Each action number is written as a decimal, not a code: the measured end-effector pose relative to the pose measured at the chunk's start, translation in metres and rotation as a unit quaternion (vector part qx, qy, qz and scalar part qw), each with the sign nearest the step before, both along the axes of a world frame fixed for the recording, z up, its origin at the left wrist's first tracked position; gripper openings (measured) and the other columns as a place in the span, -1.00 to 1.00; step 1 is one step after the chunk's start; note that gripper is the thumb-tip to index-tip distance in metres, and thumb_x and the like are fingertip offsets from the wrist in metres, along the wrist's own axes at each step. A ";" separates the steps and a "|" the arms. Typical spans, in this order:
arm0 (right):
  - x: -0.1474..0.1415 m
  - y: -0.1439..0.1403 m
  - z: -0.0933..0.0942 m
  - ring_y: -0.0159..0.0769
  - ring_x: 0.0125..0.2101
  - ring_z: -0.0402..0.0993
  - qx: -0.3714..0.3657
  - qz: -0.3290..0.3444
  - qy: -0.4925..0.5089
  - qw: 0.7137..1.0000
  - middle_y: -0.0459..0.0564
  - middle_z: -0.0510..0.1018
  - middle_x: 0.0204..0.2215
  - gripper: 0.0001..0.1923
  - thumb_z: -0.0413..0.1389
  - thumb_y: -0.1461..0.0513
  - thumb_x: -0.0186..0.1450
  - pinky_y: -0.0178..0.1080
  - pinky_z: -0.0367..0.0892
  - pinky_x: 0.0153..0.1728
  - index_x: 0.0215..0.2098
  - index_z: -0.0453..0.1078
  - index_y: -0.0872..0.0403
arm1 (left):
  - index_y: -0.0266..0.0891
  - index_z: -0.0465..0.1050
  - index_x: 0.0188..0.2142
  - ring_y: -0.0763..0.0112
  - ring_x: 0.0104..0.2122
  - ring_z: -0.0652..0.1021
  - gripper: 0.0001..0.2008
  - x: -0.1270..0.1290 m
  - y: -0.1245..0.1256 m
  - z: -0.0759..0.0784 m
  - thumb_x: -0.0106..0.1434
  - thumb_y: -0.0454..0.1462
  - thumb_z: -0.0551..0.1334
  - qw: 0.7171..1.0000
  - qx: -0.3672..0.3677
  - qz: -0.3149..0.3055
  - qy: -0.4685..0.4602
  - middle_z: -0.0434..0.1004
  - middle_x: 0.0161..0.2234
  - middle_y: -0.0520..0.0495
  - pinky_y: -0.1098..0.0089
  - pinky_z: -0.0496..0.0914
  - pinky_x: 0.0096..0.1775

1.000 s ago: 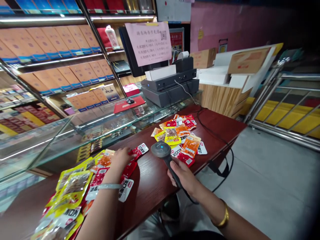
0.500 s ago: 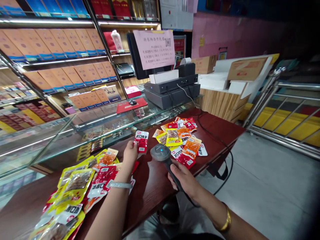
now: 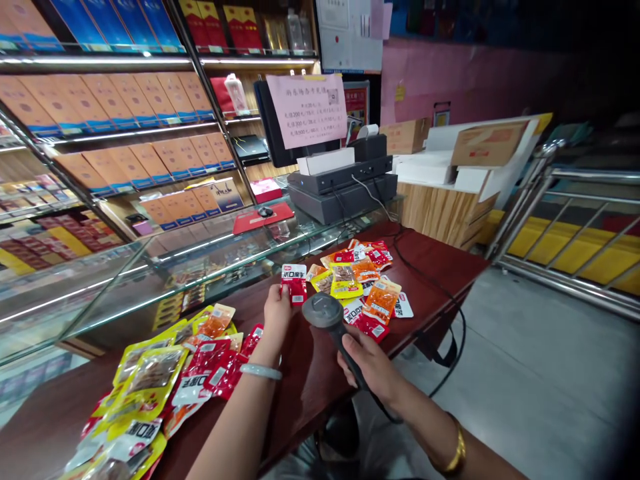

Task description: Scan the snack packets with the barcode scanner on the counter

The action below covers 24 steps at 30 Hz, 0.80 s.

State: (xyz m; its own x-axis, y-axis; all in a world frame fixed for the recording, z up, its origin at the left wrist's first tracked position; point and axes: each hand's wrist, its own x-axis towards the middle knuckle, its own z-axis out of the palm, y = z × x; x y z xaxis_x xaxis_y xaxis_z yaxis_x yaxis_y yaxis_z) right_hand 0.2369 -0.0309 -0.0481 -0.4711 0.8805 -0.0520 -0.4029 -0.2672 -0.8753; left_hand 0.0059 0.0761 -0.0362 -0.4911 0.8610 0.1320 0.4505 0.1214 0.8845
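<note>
Over the near edge of the bench (image 3: 300, 377), the right hand (image 3: 367, 363) is wrapped round a scanner (image 3: 323, 311) by its handle. A heap of packets (image 3: 153, 373) lies toward the left end. Beyond, the left hand (image 3: 277, 312) pinches a red-and-white packet (image 3: 294, 287) above the bench's middle; glare off its shiny skin could spoil a reading. Farther off sits a second heap (image 3: 346, 281); I'd worry a tug on the cable (image 3: 465, 328) might scatter it.

Packet (image 3: 297, 285) and scanner (image 3: 327, 317) in hands (image 3: 371, 367)

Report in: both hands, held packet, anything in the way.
Left hand holds red-and-white packet. Right hand grips scanner. Nothing seen between packet and scanner.
</note>
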 end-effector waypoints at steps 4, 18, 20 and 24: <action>0.005 -0.001 -0.005 -0.50 -0.71 0.17 -0.034 -0.028 -0.001 0.999 -0.29 0.36 -0.65 -0.28 0.24 -0.31 0.16 -0.42 0.11 -0.67 -0.01 0.35 0.03 | -0.18 0.35 -0.31 0.42 -0.64 0.38 -0.68 0.034 0.023 0.005 0.31 0.03 0.17 0.991 -0.021 -0.068 -0.114 0.35 -0.61 0.10 0.42 0.28 -0.49; 0.019 0.003 -0.009 -0.51 -0.71 0.15 -0.042 -0.043 -0.016 0.998 -0.30 0.33 -0.66 -0.31 0.25 -0.28 0.17 -0.43 0.10 -0.68 -0.04 0.31 0.03 | -0.27 0.56 -0.01 0.14 -0.11 0.63 -0.35 -0.014 -0.002 0.052 0.04 0.12 0.39 0.980 -0.019 -0.190 -0.052 0.67 -0.08 -0.23 0.21 0.48 -0.06; 0.020 0.003 -0.009 -0.50 -0.70 0.16 -0.038 -0.038 -0.016 0.998 -0.30 0.34 -0.65 -0.33 0.25 -0.26 0.20 -0.43 0.11 -0.67 -0.03 0.31 0.03 | -0.27 0.60 -0.07 0.09 -0.10 0.64 -0.43 -0.058 -0.023 0.051 0.09 0.10 0.32 0.985 -0.083 -0.118 0.094 0.70 -0.12 -0.22 0.21 0.46 -0.03; 0.019 0.002 -0.009 -0.49 -0.68 0.18 -0.028 -0.037 -0.027 0.999 -0.27 0.35 -0.63 -0.40 0.24 -0.23 0.24 -0.43 0.13 -0.66 -0.05 0.33 0.03 | -0.19 0.62 -0.10 -0.05 0.01 0.60 -0.52 -0.105 -0.062 0.049 0.11 0.05 0.31 0.896 -0.258 -0.093 0.349 0.67 -0.04 -0.28 0.16 0.41 0.01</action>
